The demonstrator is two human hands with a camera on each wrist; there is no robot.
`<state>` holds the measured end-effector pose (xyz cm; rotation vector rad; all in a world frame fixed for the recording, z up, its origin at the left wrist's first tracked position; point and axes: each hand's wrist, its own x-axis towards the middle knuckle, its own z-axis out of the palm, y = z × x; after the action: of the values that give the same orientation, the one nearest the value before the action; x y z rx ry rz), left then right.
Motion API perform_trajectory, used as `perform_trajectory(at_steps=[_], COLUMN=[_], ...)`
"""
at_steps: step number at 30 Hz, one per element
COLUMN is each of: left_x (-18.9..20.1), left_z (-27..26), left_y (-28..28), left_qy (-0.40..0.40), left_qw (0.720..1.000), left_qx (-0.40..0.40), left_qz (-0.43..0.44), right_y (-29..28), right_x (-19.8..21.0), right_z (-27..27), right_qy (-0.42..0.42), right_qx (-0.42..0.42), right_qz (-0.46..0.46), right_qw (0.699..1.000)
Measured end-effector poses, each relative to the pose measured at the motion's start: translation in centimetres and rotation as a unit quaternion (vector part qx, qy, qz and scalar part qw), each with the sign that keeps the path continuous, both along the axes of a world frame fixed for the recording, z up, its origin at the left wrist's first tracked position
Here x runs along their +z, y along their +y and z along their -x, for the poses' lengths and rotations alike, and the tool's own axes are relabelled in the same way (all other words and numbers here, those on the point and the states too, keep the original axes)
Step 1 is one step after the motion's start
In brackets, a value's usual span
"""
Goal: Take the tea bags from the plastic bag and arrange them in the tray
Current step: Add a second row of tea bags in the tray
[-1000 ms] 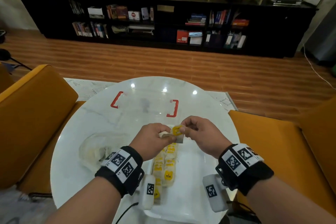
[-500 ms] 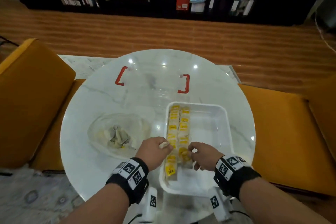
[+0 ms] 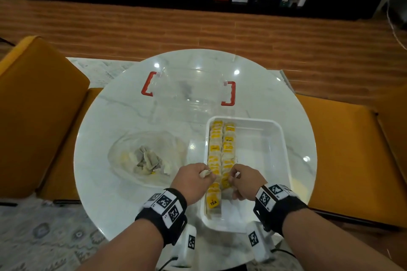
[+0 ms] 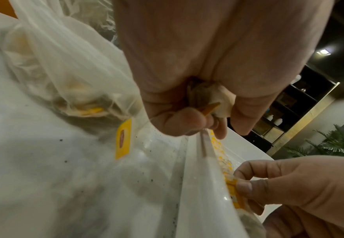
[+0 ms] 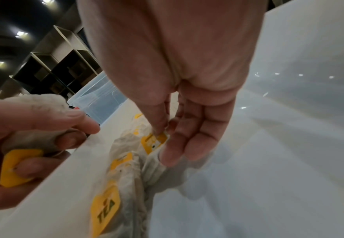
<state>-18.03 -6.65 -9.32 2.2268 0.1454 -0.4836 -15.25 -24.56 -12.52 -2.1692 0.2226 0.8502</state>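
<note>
A white tray (image 3: 275, 138) holds two rows of tea bags (image 3: 221, 154) with yellow tags along its left wall. In the second row's near part, my right hand (image 3: 231, 178) pinches the yellow tag (image 5: 153, 142) of a tea bag between thumb and forefinger. My left hand (image 3: 206, 175) hovers at the tray's left rim (image 4: 197, 193) and grips a crumpled tea bag (image 4: 209, 98), whose yellow tag (image 5: 14, 167) sticks out of the fist. To the left lies the plastic bag (image 3: 147, 156) with several tea bags inside.
A clear box (image 3: 189, 92) with red handles stands behind the tray on the round marble table (image 3: 110, 193). Orange seats (image 3: 33, 105) flank the table on both sides. The tray's right half (image 3: 259, 160) is bare.
A second ago both hands held one tea bag up over the tray. They have come down to the near end of the rows, and the left hand keeps a tea bag.
</note>
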Motion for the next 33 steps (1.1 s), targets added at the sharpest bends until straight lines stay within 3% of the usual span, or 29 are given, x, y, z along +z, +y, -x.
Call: perform_trajectory(at_steps=[4, 11, 18, 27, 30, 33], left_x=[-0.1, 0.2, 0.4, 0.2, 0.4, 1.1], left_z=[-0.1, -0.3, -0.3, -0.4, -0.6, -0.9], left_y=[0.0, 0.2, 0.2, 0.1, 0.4, 1.0], left_qy=[-0.004, -0.015, -0.022, -0.018, -0.016, 0.033], left_qw=[1.000, 1.000, 0.998, 0.995, 0.998, 0.987], left_qx=[-0.002, -0.009, -0.047, -0.065, -0.044, 0.101], left_qz=[-0.001, -0.002, -0.033, -0.073, -0.036, 0.122], right_y=[0.4, -0.3, -0.3, 0.1, 0.0, 0.0], right_x=[-0.1, 1.2, 2.5, 2.4, 3.3, 4.4], right_z=[-0.3, -0.9, -0.8, -0.5, -0.6, -1.1], right_qy=[-0.007, -0.053, 0.079, 0.065, 0.045, -0.044], right_qx=[-0.002, 0.089, 0.233, 0.236, 0.272, 0.281], right_qz=[0.033, 0.146, 0.087, 0.078, 0.119, 0.151], right_qw=[0.999, 0.984, 0.965, 0.967, 0.954, 0.947])
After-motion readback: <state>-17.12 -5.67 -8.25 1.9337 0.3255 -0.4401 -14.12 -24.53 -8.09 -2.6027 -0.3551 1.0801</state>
